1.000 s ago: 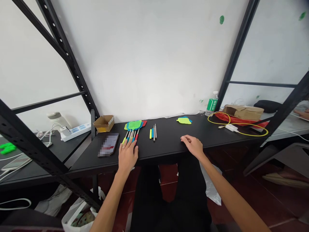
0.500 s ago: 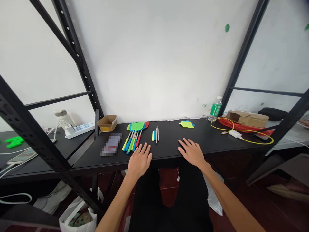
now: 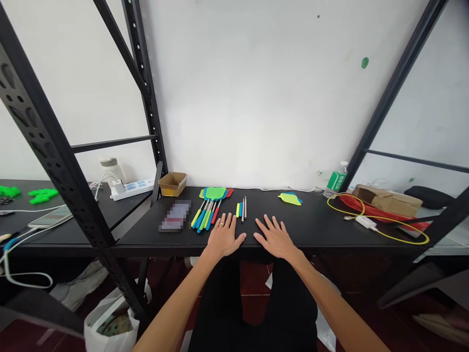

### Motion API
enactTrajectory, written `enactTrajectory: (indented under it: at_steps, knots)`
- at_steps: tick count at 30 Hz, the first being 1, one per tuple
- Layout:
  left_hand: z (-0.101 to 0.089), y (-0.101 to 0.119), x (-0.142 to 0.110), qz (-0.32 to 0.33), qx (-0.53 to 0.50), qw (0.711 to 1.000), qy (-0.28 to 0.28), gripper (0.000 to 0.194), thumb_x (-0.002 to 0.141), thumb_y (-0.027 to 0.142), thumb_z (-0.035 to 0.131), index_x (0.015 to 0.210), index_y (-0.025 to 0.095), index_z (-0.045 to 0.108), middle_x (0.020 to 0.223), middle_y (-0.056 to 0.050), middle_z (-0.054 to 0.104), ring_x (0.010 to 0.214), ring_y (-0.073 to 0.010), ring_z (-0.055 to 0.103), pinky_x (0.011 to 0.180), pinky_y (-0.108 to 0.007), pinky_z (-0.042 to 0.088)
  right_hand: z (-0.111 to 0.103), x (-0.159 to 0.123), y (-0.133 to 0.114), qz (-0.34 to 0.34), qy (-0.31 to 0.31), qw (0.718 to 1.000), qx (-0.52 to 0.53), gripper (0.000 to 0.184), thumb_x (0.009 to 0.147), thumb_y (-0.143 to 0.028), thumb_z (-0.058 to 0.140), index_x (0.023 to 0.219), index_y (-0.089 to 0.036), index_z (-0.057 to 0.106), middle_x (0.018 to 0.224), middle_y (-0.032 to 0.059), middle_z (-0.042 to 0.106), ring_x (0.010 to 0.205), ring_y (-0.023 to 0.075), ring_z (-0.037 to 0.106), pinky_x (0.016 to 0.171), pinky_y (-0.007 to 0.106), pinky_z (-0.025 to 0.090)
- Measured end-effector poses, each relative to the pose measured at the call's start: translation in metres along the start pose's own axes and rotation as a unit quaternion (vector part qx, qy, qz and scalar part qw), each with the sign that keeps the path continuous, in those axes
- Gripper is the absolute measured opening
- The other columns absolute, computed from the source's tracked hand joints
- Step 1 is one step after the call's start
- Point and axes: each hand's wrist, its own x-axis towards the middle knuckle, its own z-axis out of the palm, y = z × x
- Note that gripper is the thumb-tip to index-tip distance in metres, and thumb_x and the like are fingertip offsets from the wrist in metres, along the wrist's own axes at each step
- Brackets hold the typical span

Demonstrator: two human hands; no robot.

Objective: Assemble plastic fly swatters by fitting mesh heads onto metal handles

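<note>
Both hands lie palm down at the front edge of the black counter, and neither holds anything. The left hand, with a ring on one finger, has its grip spread wide, its fingertips just beside a fanned bundle of plastic fly swatters with mesh heads and yellow, blue and red handles. The right hand is spread just as wide on bare black counter, near a small group of thin yellow, blue and metal rods and well short of a flat yellow-green and blue mesh swatter head.

No item is in hand yet, so this looks like a pause before work begins. Any next move calls first for closing a grip on one piece, and the left hand is closest to the handles. Open room lies between the rods and the loose head. Take care at the left, where a blurred phone lies just beside the handles, and a small cardboard box stands behind it. To the right, a loop of yellow cable lies near the far end.
</note>
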Motion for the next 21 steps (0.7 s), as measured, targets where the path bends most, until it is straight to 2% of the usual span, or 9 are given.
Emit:
enactTrajectory:
  at_steps: [4, 11, 16, 21]
  knots:
    - [0.003, 0.004, 0.020, 0.007, -0.010, 1.000, -0.018, 0.083, 0.098, 0.064, 0.025, 0.160, 0.010, 0.023, 0.166, -0.013, 0.019, 0.154, -0.0352, 0.012, 0.124, -0.050, 0.018, 0.000, 0.017, -0.017, -0.029, -0.017, 0.999, 0.019, 0.076, 0.097, -0.070, 0.014, 0.162, -0.032, 0.012, 0.169, 0.0067, 0.013, 0.154, 0.0390, 0.009, 0.119, 0.062, 0.010]
    - [0.012, 0.002, 0.055, 0.010, -0.035, 0.999, -0.030, 0.067, 0.101, 0.046, 0.022, 0.160, 0.013, 0.022, 0.167, -0.007, 0.018, 0.154, -0.0315, 0.014, 0.125, -0.048, 0.018, 0.004, 0.049, -0.031, -0.060, -0.039, 0.997, 0.006, 0.068, 0.100, -0.046, 0.017, 0.163, -0.025, 0.000, 0.169, 0.0045, 0.006, 0.155, 0.0344, 0.006, 0.120, 0.058, 0.009]
    - [0.017, -0.005, 0.074, 0.004, -0.044, 0.999, -0.030, 0.064, 0.102, 0.042, 0.022, 0.159, 0.015, 0.026, 0.167, -0.007, 0.021, 0.153, -0.0317, 0.018, 0.124, -0.048, 0.019, 0.006, 0.073, -0.033, -0.045, -0.041, 0.998, 0.011, 0.068, 0.099, -0.041, 0.020, 0.163, -0.024, 0.004, 0.169, 0.0048, 0.008, 0.155, 0.0340, 0.008, 0.120, 0.056, 0.009]
    - [0.020, -0.014, 0.093, -0.007, -0.051, 0.998, -0.027, 0.062, 0.103, 0.043, 0.021, 0.157, 0.014, 0.032, 0.165, -0.009, 0.025, 0.152, -0.0323, 0.024, 0.123, -0.047, 0.022, 0.007, 0.092, -0.031, -0.026, -0.014, 0.999, 0.041, 0.066, 0.100, -0.041, 0.022, 0.163, -0.024, 0.014, 0.168, 0.0064, 0.018, 0.153, 0.0333, 0.016, 0.120, 0.052, 0.012]
